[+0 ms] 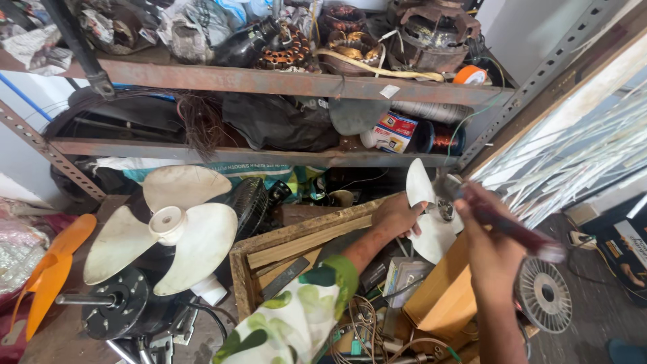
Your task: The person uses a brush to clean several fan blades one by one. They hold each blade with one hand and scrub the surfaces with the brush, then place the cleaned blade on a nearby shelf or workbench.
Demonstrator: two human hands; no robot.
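My left hand (397, 216) grips a white fan blade (431, 232) at the right of the view, holding one of its vanes steady over a cluttered wooden box. My right hand (488, 253) is closed around a dark red-handled tool (515, 229) whose metal tip reaches the blade's hub (445, 209). The tool is blurred. My left sleeve (296, 320) is green and white patterned.
A bigger cream fan blade (165, 236) sits on a black motor (118, 310) at left, beside an orange blade (50, 269). A wooden box (269, 246) holds wires and parts. Rusty metal shelves (269, 82) carry motor windings and bags. A round metal grille (542, 296) lies at right.
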